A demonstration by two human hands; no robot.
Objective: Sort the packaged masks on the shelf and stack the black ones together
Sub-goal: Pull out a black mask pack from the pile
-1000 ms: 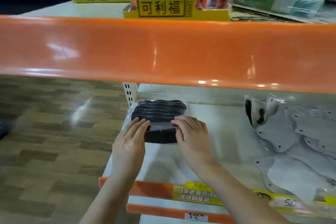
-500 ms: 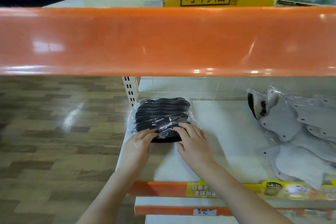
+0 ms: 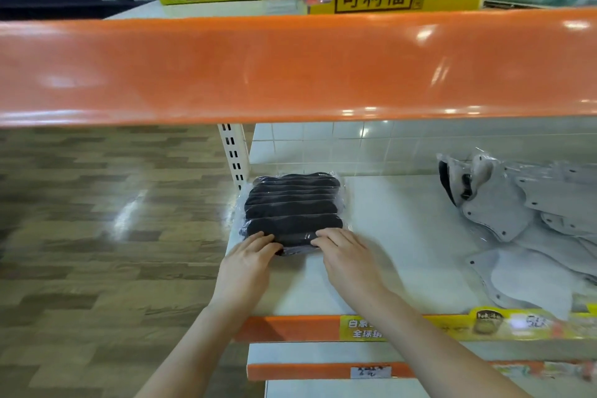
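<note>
- stack of black packaged masks [image 3: 292, 208] lies at the shelf's [image 3: 403, 236] left end, long axis running away from the person.
- left hand [image 3: 247, 263] and right hand [image 3: 347, 257], fingers fairly straight, press its near edge, equally close.
- grey packaged masks [image 3: 523, 220] lie well right of the stack.

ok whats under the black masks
The black masks lie in an overlapping stack on the white shelf. Whether anything sits beneath the stack is hidden.

Bright, even overhead light. Strong glare streaks on the orange shelf lip [image 3: 290, 68] and a white reflection patch on the wood floor [image 3: 129, 213]. Soft shadows under both hands. Wide-angle bowing at the edges. Overall slightly soft; price labels [image 3: 420, 326] smeared, unreadable at right.
</note>
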